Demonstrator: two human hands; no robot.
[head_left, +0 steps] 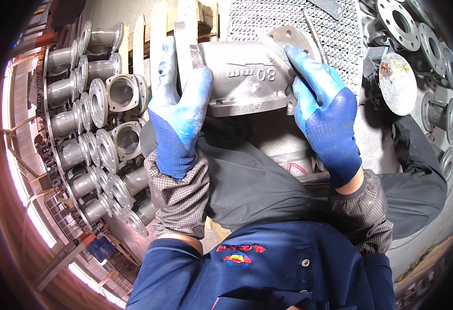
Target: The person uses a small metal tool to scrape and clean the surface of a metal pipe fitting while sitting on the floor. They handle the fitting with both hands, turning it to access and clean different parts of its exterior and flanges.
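Note:
A grey cast-metal valve body [247, 67] with flanged ends and raised markings lies across in front of me, above my legs. My left hand [180, 103], in a blue coated glove, grips its left end, with the flange between the thumb and the fingers. At the right end, my right hand [323, 95], gloved alike, is closed on the flange [293, 39], its fingers laid along the edge. The undersides of both grips are hidden. Beyond the right hand, a thin metal rod [314, 36] rests on a patterned metal mat.
Several rows of flanged castings [125, 93] stand at the left, and more flanged castings [399, 23] are piled at the right. A round, worn disc [398, 83] sits right of my right hand. Wooden pallet slats [139, 39] and a dark flat bar [329, 7] lie at the far side.

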